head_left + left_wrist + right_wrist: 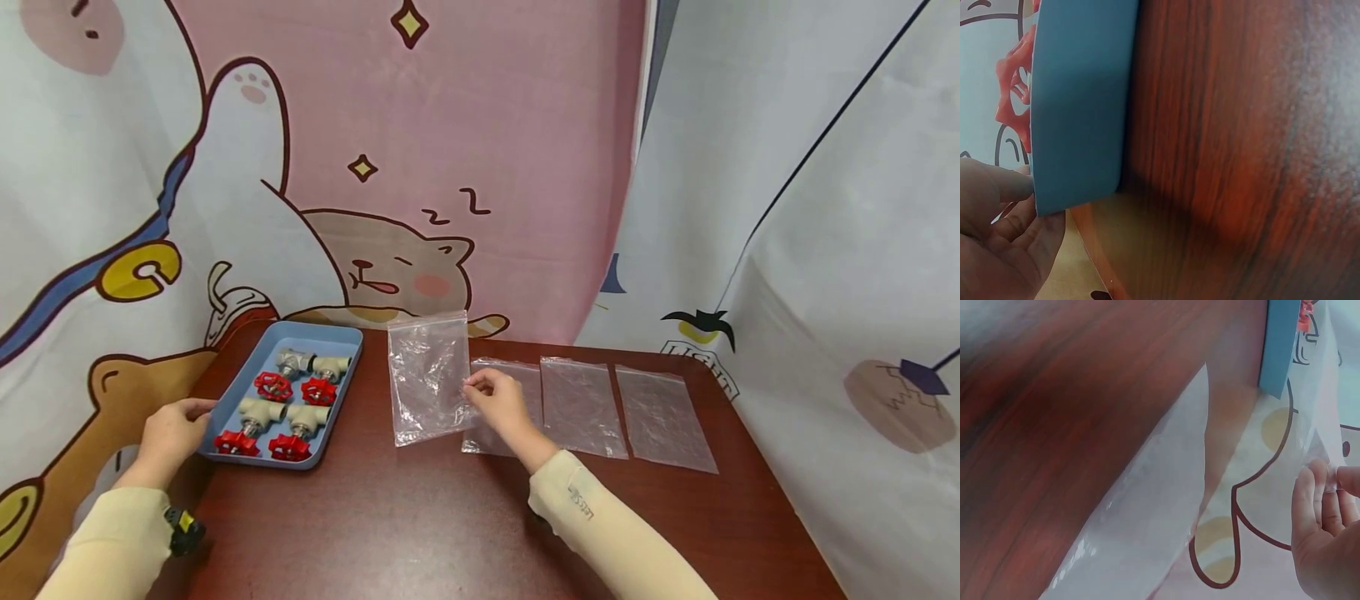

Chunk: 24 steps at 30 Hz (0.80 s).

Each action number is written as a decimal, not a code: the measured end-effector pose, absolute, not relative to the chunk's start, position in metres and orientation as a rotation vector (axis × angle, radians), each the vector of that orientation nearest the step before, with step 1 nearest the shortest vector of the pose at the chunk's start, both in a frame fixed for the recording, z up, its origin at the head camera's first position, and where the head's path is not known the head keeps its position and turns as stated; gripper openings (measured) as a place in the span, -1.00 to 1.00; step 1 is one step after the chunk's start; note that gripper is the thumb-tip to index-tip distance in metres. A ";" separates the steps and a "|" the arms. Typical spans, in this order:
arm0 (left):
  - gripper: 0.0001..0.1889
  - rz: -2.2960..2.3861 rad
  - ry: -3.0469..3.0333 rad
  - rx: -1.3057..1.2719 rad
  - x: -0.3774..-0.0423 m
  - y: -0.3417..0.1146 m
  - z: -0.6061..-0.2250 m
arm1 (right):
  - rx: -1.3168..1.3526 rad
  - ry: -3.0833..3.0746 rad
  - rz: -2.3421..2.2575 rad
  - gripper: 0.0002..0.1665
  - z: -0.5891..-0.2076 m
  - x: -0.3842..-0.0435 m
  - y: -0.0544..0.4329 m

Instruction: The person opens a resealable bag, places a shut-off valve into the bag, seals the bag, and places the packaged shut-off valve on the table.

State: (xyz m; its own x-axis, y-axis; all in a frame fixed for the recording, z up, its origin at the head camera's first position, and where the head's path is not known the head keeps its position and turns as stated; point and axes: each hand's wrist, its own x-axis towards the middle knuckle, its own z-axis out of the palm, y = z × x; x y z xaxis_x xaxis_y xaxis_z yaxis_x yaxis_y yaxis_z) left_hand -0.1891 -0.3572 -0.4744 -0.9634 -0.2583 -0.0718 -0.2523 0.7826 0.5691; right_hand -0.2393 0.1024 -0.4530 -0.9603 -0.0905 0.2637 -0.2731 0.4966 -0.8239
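On the left of the head view, my left hand [169, 437] grips the near left corner of a blue tray [330, 446]. The left wrist view shows the thumb at the tray's rim and the fingers under the corner. Inside lie several stop valves [258, 414] with red handwheels and beige pipe ends. My right hand [501, 402] pinches the right edge of a clear zip bag [429, 375], which hangs flat and upright above the table. In the right wrist view the thumb and fingertips of the right hand [1325, 519] meet on the bag's edge.
Three more clear zip bags lie side by side on the brown table [420, 517]: a left bag [517, 417], partly behind the right hand, a middle bag [583, 408] and a right bag [666, 421]. A printed curtain [525, 167] hangs behind the table.
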 end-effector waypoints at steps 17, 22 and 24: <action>-0.60 -0.958 -2.911 0.492 -0.189 -0.349 -0.475 | 0.321 -2.543 1.386 -0.94 -0.456 -0.212 0.150; -0.55 -0.834 -2.771 0.385 -0.194 -0.323 -0.462 | 0.388 -2.551 1.387 -0.93 -0.454 -0.210 0.159; -0.54 -0.814 -2.709 0.280 -0.197 -0.304 -0.452 | 0.419 -2.544 1.408 -0.92 -0.453 -0.209 0.164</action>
State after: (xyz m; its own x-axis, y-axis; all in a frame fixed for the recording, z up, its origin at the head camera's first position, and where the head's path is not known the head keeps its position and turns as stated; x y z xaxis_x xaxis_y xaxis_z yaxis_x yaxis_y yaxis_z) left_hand -0.1966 -0.3041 -0.4518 -0.9366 -0.2680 0.2255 -0.0994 0.8207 0.5626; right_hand -0.2091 0.1635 -0.4531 -0.9391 -0.1470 0.3107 -0.3414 0.5048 -0.7929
